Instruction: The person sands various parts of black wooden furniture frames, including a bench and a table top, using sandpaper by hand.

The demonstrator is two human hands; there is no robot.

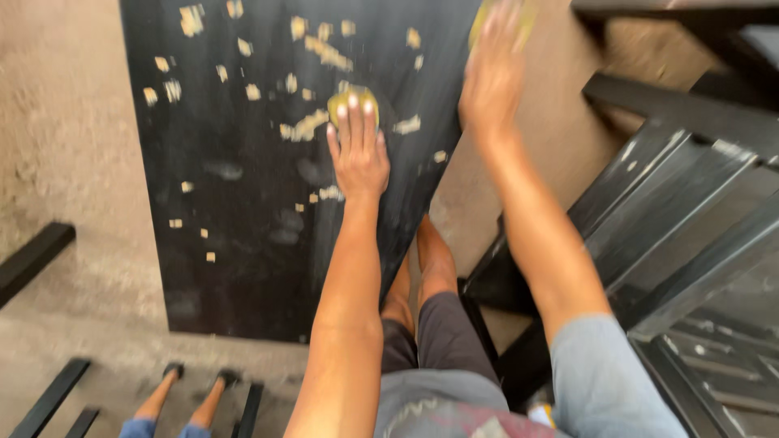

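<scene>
Black-painted board (243, 203) fills the frame's centre; left hand (357, 150) presses a yellowish pad (353, 99) flat-fingered, right hand (491, 77), blurred, grips another pad (503, 20) at its top-right edge. Uneven pressure could tip the board.

The right hand (492, 77) is motion-blurred, and its fingertips and the yellowish thing (519, 24) beyond them run off the far edge. The left hand (357, 146) hides most of a yellow pad (350, 96). A second person's legs (174, 401) are cut off at the near edge.
</scene>
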